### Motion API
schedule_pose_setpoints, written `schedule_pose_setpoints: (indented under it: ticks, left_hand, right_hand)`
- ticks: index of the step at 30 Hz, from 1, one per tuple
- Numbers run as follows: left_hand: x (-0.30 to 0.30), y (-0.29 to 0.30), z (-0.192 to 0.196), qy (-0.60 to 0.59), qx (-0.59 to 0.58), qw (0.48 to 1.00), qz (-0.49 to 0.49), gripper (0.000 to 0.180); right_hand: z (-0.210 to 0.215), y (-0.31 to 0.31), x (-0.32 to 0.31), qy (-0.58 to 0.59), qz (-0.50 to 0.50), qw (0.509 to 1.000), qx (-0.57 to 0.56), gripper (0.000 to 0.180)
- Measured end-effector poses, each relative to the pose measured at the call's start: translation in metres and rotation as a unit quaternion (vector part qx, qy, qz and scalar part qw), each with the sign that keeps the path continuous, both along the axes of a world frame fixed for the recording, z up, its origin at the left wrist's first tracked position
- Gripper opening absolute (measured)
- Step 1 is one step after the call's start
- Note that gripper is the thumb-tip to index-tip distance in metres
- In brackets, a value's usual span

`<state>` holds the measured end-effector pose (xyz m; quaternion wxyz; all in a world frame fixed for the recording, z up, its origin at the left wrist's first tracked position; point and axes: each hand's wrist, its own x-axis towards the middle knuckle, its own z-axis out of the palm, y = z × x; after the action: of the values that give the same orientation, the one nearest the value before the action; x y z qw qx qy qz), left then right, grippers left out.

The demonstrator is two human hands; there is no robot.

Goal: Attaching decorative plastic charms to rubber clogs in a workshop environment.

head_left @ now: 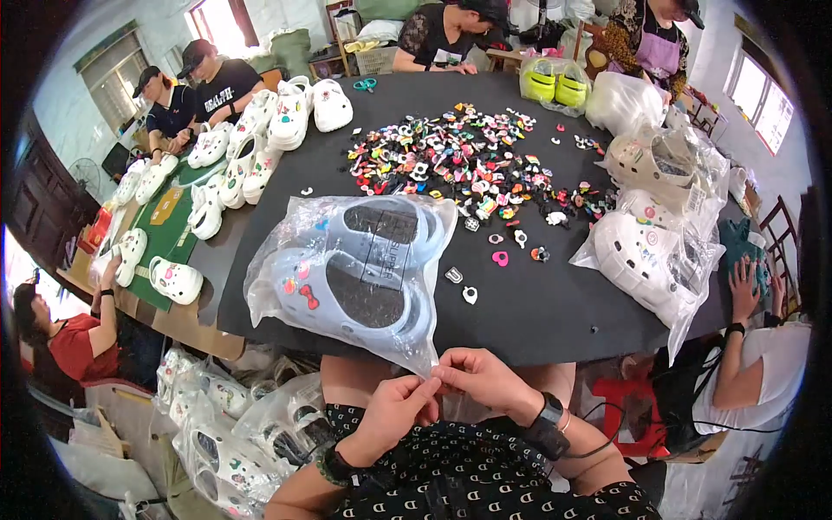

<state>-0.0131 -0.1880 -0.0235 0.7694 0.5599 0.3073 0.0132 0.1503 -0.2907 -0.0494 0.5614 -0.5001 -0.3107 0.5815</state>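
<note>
A clear plastic bag [269,276] with a pair of light blue clogs [351,325] inside lies at the near edge of the black table. Small charms, among them a red bow, sit on the nearer clog. Both my hands pinch the bag's gathered near corner, just past the table edge. My left hand [388,419] has its thumb and fingertips closed on the plastic. Close beside it, my right hand [487,380] grips the same corner between thumb and forefinger.
A heap of colourful shoe charms [451,160] covers the middle of the black table [529,312]. Bagged white clogs [637,251] lie at right, loose white clogs [290,113] at far left. More bagged clogs [230,442] are piled at lower left. Several people sit around, one handling a green clog [744,251].
</note>
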Motion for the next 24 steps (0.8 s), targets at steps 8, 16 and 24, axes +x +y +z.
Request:
schedule_pose_setpoints:
  ticks: [8,16,24]
  left_hand:
    - [0.004,-0.002,0.004,-0.027,-0.061,0.997,0.042,0.027]
    - [0.009,-0.001,-0.006,-0.048,-0.066,0.994,0.068,0.028]
    - [0.003,-0.006,-0.008,-0.053,-0.016,0.998,0.024,0.028]
  right_hand:
    - [0.01,0.003,-0.004,0.038,-0.053,0.998,0.01,0.014]
    - [0.01,0.002,-0.008,0.095,-0.08,0.992,-0.034,0.015]
    - [0.022,0.025,0.021,0.019,-0.102,0.992,-0.077,0.018]
